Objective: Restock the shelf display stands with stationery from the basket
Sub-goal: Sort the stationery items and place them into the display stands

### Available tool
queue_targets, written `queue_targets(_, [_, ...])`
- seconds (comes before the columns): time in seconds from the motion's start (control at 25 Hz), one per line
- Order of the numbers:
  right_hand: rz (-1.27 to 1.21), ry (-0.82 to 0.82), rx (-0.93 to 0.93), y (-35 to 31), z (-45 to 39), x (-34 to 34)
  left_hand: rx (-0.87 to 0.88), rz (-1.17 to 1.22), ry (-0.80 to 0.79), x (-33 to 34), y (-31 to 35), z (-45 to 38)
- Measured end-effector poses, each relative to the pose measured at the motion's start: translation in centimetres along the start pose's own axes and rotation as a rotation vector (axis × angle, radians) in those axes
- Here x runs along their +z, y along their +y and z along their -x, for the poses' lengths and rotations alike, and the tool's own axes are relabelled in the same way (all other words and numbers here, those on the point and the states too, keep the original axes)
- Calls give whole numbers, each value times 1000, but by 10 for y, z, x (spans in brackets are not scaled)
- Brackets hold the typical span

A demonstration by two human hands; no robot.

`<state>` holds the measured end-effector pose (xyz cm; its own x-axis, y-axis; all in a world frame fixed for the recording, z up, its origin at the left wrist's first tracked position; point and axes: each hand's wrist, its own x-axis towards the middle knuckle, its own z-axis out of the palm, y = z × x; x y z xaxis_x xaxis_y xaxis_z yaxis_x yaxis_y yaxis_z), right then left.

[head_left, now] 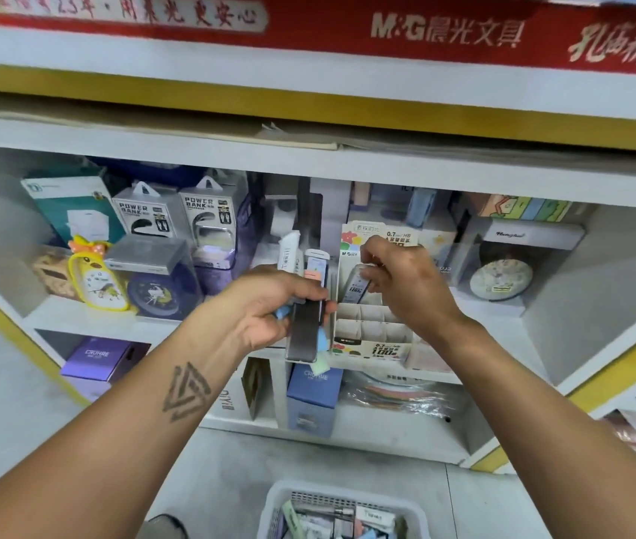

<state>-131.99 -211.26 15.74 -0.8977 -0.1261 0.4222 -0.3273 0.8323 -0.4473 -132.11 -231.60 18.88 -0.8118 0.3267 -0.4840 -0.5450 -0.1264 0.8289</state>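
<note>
Two hands work at the white cardboard display stand (371, 336): the left hand (269, 309) grips a bundle of flat lead cases (303, 328) (mixed colours), the right hand (406, 282) pinches one grey case (357, 286) over a rear compartment.

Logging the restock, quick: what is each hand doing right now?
Left hand: closed around a bundle of slim stationery packs.
Right hand: fingers pinching one lead case over the display stand.

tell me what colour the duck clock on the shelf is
Yellow duck clock, seen in the head view.
</note>
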Motion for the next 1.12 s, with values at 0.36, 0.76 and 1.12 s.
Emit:
queue_targets(0.36, [-694, -16, 418, -26, 0, 1, -25, -25, -141, 7, -4, 2])
queue_targets(0.76, [-424, 355, 266, -11, -1, -23, -26, 38, 31, 7, 1, -1])
queue_targets(1.12, [-1, 181, -21, -5, 3, 13, -30, 82, 37, 2, 3, -7])
